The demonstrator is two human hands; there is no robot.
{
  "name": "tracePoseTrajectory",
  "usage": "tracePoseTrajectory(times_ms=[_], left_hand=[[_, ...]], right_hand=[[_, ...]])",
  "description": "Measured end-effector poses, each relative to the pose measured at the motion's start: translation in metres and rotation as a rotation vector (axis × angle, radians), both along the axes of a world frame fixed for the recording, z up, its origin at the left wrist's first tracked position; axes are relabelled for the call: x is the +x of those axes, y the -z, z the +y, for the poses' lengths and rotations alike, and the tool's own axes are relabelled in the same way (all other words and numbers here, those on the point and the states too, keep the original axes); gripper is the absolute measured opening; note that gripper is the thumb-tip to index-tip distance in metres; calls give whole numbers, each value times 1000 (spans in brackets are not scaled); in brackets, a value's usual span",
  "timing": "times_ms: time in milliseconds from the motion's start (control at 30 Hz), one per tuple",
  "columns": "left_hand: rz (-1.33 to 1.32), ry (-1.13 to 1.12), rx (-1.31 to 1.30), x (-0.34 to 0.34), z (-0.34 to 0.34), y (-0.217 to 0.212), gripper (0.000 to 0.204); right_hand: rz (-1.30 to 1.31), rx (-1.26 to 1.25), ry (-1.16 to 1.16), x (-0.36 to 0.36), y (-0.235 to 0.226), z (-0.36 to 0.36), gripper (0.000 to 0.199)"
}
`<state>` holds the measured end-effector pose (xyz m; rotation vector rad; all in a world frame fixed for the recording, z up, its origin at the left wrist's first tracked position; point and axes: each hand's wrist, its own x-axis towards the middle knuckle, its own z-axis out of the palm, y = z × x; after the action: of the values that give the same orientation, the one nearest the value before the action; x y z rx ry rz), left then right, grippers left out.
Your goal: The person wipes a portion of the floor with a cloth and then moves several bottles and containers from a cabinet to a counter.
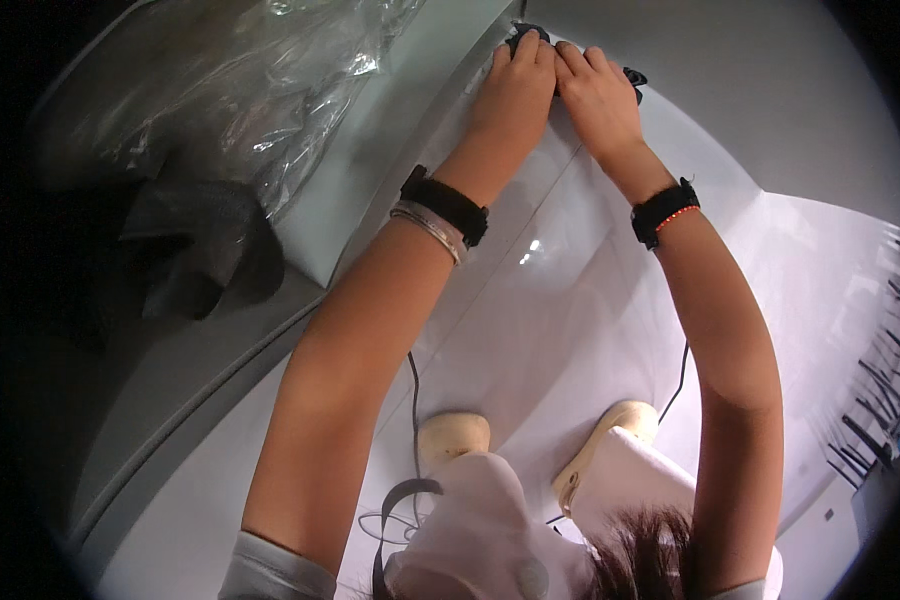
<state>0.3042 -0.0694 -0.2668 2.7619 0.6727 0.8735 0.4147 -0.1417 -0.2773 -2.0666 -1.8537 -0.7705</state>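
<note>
Both arms stretch far forward, close together, to the top of the view. My left hand (520,85) has its fingers curled over a small black thing (530,36), which looks soft and crumpled. Beside it, nearly touching, my right hand (600,95) is closed on the same dark item, part of which sticks out past its right side. The hands cover most of the item, so its kind does not show. A black band circles each wrist.
Clear crinkled plastic sheeting (300,130) lies over a grey surface at the left, with dark mesh-like material (195,240) below it. A grey panel (750,90) stands at the far right. Thin black cables (414,390) run across the shiny pale floor (530,310) near my light-coloured shoes (454,436).
</note>
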Motion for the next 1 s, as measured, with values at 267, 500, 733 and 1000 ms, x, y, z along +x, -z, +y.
tracePoseTrajectory(times_ms=[267, 500, 733, 1000], left_hand=[[92, -46, 222, -1, 17, -6, 46], [213, -108, -66, -5, 27, 10, 33], [382, -157, -190, -5, 13, -5, 33], [420, -133, -225, -13, 10, 15, 27]], right_hand=[[193, -100, 31, -21, 0, 22, 29], [95, 6, -158, -27, 10, 36, 44], [541, -21, -70, -27, 42, 37, 30], [512, 25, -85, -44, 55, 26, 30]])
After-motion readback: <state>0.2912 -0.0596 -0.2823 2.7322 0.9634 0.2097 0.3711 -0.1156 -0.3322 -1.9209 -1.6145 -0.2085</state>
